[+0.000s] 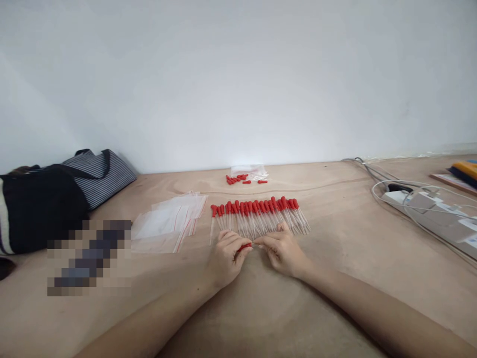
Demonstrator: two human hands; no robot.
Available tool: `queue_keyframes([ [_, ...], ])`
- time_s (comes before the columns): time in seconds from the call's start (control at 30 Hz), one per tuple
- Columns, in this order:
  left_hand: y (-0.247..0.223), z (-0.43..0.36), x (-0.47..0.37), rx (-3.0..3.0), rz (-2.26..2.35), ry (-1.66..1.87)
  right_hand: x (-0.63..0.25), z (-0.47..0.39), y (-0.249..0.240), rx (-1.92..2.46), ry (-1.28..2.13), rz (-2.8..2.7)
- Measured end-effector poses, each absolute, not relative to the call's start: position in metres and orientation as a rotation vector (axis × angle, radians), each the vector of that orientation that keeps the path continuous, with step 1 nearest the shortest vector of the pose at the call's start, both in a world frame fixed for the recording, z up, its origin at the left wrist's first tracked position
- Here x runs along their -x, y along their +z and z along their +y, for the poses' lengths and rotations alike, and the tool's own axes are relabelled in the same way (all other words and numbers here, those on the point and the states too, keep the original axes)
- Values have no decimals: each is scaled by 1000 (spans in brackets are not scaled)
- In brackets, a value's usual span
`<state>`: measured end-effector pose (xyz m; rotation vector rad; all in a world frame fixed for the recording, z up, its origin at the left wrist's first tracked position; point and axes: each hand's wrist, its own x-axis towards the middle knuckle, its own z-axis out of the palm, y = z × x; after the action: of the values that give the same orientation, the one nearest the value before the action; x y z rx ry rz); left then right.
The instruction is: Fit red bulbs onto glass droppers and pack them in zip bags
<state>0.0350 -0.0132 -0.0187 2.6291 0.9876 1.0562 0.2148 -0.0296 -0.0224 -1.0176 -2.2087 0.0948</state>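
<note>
My left hand (229, 256) is closed on a red rubber bulb (245, 246) near the middle of the table. My right hand (282, 250) meets it from the right, its fingers pinched on a thin clear tube (255, 244) at the end of the bulb. Just beyond both hands lies a row of droppers (257, 208), clear tubes with red bulbs pointing away from me. Farther back are several loose red bulbs (234, 179) and a small bunch of clear tubes (260, 176).
Clear zip bags (167, 221) with red lines lie spread to the left. Black and striped bags (100, 174) stand at the far left, near a pixelated dark object (93, 256). A power strip (432, 214) with cables and a yellow-blue item (464, 173) are at right.
</note>
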Motion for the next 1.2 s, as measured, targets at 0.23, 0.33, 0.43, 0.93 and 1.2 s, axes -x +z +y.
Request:
queue_keyframes([
  [0.23,-19,-14,-34,-2677,979,1032,-214,-26,-21,1038,139,-2269],
  [0.33,-19,-14,-34,-2696,982,1053,-213,-27,-20,1069,205,-2253],
  [0.43,-18,-12,-36,-2717,960,1067,-212,-28,-19,1120,290,-2220],
  [0.93,-7,-7,-16,-2417,1076,1065,-213,-28,-18,1109,244,-2139],
  [1.2,-13,-13,-29,-1217,1038,1190,-198,-37,-27,992,213,-2138],
])
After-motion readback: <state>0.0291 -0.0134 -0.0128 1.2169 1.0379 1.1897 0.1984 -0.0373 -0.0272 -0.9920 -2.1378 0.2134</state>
